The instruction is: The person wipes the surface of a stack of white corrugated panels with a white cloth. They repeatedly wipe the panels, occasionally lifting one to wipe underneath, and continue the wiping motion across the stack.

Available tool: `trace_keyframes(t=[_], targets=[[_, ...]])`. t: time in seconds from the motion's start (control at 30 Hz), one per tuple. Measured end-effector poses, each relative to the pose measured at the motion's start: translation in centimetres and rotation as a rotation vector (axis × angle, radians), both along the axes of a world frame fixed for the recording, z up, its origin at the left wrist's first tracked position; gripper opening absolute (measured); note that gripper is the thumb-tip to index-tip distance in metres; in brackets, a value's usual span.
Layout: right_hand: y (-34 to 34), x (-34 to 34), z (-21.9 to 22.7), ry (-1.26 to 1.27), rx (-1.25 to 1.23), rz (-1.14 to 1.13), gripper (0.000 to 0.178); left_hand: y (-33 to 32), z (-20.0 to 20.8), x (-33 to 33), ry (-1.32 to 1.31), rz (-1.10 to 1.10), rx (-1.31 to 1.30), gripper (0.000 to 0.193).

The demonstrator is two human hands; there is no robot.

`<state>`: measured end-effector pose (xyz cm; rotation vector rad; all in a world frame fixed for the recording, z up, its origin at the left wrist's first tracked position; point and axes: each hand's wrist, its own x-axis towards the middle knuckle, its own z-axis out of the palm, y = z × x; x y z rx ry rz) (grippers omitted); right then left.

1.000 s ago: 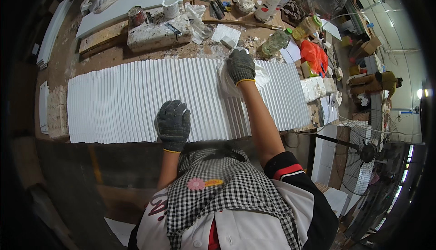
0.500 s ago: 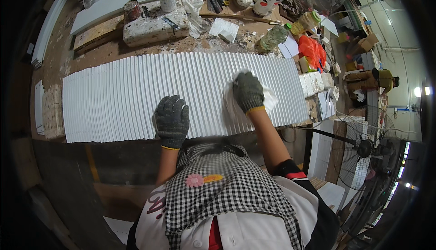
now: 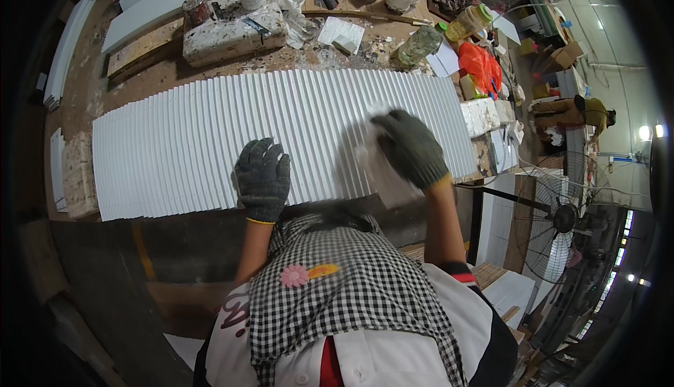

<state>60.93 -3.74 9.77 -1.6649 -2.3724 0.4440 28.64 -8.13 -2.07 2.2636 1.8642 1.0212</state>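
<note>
Likely wiping: right fingers hold cloth, left fingers slightly spread on strips beneath; next stroke needs cloth flat

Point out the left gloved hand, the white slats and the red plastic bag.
Left gloved hand (image 3: 262, 180), head view: back of the hand.
White slats (image 3: 167, 154), head view: left part of the row.
Red plastic bag (image 3: 480, 68), head view: crumpled middle.

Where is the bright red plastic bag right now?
In the head view, the red bag is at upper right, past the far right corner of the white strips, between a yellowish jar and a white block.
</note>
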Motion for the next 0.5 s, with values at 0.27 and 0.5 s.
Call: trace_keyframes(t=[0.27,0.5], targets=[[13.2,-5.2,-6.8,-0.433,-0.023,0.197,0.040,0.0,-0.4,-0.1,0.007,0.020,-0.045,0.022],[9.3,-4.1,-5.9,-0.348,-0.065,0.231,0.045,-0.1,-0.8,-0.2,0.006,0.038,-0.041,0.022]])
